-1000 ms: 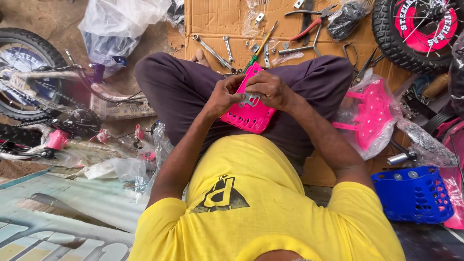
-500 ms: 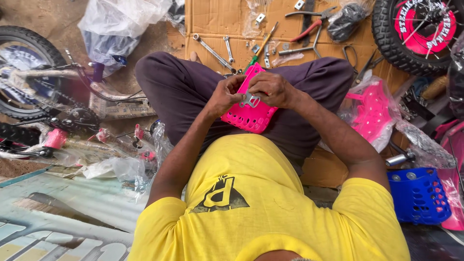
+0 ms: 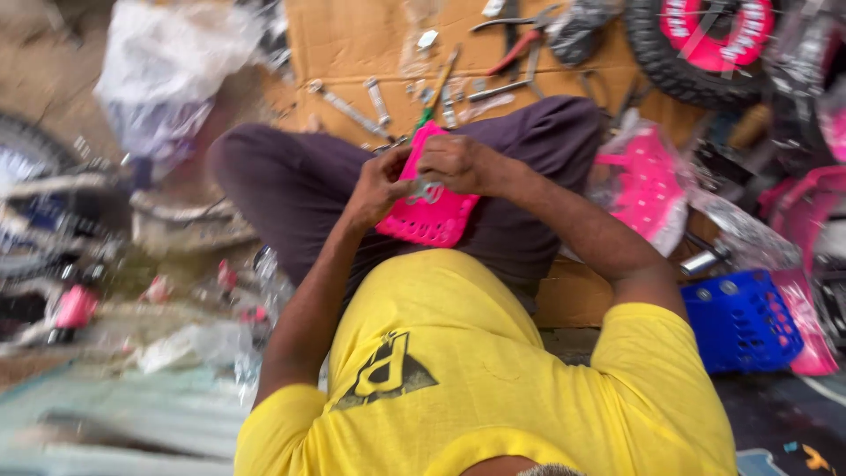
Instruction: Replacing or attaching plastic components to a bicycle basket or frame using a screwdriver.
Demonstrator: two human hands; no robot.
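I sit cross-legged in a yellow shirt and dark trousers. Over my lap both hands hold a small pink plastic basket [image 3: 429, 218] with slotted sides. My left hand [image 3: 381, 187] grips its left edge. My right hand [image 3: 458, 163] closes over its top edge, where a small metal bracket [image 3: 429, 189] shows between the fingers. The picture is blurred, so finer detail of the bracket is unclear.
Wrenches [image 3: 348, 110], pliers [image 3: 520, 40] and a screwdriver lie on cardboard [image 3: 352, 44] ahead. A tyre with a pink wheel [image 3: 705, 44] is far right, a bagged pink basket [image 3: 648, 185] and a blue basket [image 3: 740, 322] to my right, a plastic bag [image 3: 167, 79] and bicycle wheel [image 3: 35, 176] left.
The view has shifted and blurred as my head moved. Both hands stay on the pink basket, with the right hand a little further over its top edge.
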